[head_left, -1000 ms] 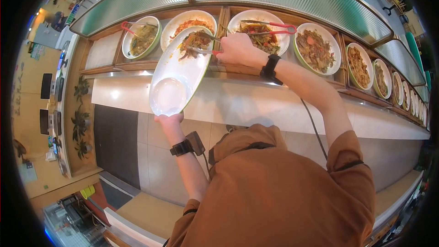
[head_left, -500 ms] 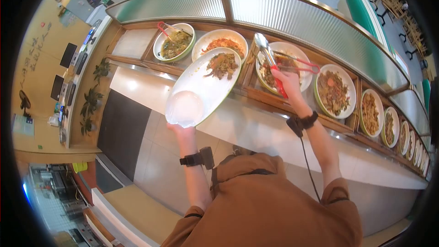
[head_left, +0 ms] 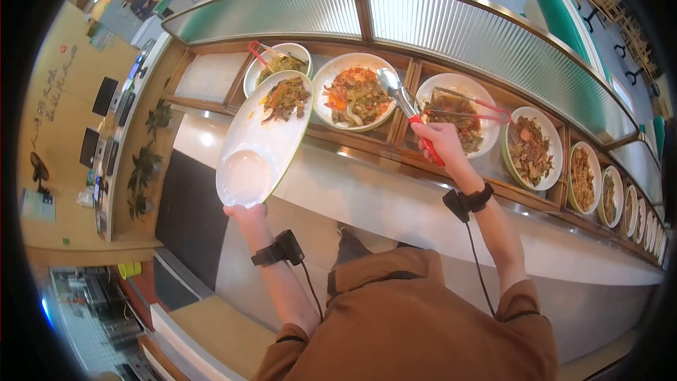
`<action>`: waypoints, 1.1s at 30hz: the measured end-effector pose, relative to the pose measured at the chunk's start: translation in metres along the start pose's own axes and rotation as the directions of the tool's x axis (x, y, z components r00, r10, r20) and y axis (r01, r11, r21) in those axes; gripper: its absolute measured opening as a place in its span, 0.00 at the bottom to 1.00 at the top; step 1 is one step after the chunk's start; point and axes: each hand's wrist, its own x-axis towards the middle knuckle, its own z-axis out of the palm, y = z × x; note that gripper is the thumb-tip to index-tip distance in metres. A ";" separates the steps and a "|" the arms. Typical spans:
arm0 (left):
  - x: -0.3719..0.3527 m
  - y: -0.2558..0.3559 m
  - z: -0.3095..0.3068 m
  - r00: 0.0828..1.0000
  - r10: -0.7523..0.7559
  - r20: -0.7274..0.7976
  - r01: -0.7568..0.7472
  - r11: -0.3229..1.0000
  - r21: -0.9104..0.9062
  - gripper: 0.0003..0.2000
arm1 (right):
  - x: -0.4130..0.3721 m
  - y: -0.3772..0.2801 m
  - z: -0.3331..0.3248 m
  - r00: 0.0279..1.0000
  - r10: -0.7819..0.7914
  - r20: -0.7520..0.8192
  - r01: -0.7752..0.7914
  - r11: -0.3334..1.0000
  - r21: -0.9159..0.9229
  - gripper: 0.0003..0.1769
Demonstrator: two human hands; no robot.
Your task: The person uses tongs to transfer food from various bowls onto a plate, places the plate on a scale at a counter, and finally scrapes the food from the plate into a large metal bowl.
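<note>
A: Looking down along a curving buffet counter [head_left: 395,197], backing onto a ribbed glass guard [head_left: 458,21] and holding a row of round dishes.

B: Picking out the white plate [head_left: 247,162] next. Tilting out over the counter edge, overlapping the greens bowl [head_left: 303,49] at its far end.

A: Sliding left, too! Covering part of the red-sauced dish [head_left: 315,92] half a second back, now leaving it fully open.

B: Carrying one helping [head_left: 285,95] of dark stir-fry at the far end, showing bare and glossy at the near end.

A: Holding it from below with the left hand [head_left: 245,213], curling the thumb over the near rim, hiding the fingers underneath.

B: Moving to the right hand [head_left: 441,142]: wrapping the fingers tight round the red handle of the tongs [head_left: 398,95].

A: Lifting clear! Laying food on the plate a second ago, now hanging the metal head above the divider between the red-sauced dish and the neighbouring dish [head_left: 491,140].

B: Pinching or spreading? Not showing from here. Carrying nothing, seemingly.

A: Meaning a delivered helping and a freed tool. Also spotting second tongs [head_left: 479,106], lying idle across that neighbouring dish.
</note>
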 end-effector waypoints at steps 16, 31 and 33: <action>0.106 0.052 0.035 0.952 -0.304 -0.007 0.300 0.933 0.198 0.29 | 0.005 -0.009 0.110 0.955 0.183 -0.235 -0.178 0.983 0.043 0.19; 0.113 0.056 0.050 0.918 -0.386 -0.092 0.396 0.889 0.230 0.24 | 0.051 -0.022 0.135 0.929 0.357 0.100 -0.366 0.926 0.090 0.14; 0.111 0.057 0.054 0.914 -0.383 -0.130 0.404 0.881 0.245 0.23 | 0.070 -0.020 0.135 0.921 0.365 0.138 -0.372 0.927 0.032 0.13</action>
